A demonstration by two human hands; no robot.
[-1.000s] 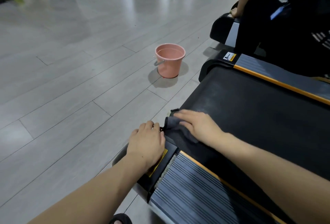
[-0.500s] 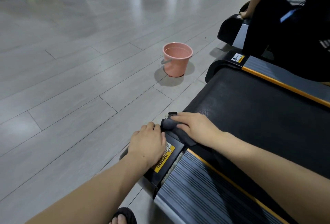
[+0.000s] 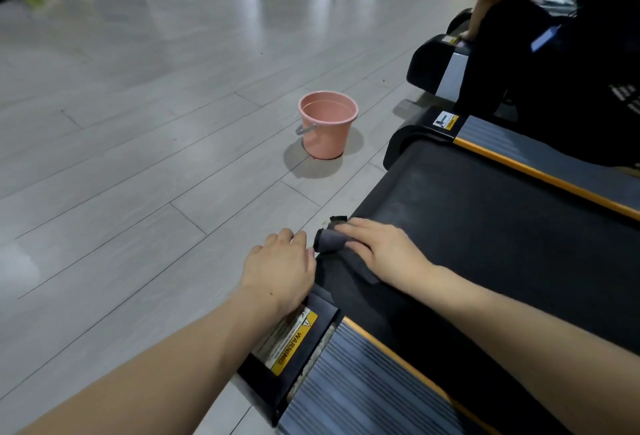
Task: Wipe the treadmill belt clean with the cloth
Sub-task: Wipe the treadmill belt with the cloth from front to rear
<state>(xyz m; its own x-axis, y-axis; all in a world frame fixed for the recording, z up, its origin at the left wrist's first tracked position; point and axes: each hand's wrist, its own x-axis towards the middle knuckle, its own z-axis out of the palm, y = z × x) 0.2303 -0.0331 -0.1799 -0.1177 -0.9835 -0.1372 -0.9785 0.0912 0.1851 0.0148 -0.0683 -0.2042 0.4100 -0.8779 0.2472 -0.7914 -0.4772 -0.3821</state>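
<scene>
The black treadmill belt point(image 3: 485, 226) runs from the lower middle to the right edge. A dark grey cloth point(image 3: 330, 240) lies bunched at the belt's rear left corner. My right hand point(image 3: 384, 251) presses flat on the cloth with straight fingers. My left hand point(image 3: 280, 268) rests on the treadmill's black rear end cap point(image 3: 322, 303), just left of the cloth, its fingers bent over the edge.
A pink bucket point(image 3: 327, 124) holding water stands on the grey floor beyond the belt's end. Another person point(image 3: 571, 64) in dark clothes crouches at the neighbouring treadmill point(image 3: 436, 64) at the right. Grey side rails with orange trim point(image 3: 540, 175) flank the belt. Gym equipment stands far back.
The cloth under my right hand has bunched toward the belt's rear corner. My left hand slid slightly up the end cap, uncovering the yellow warning label.
</scene>
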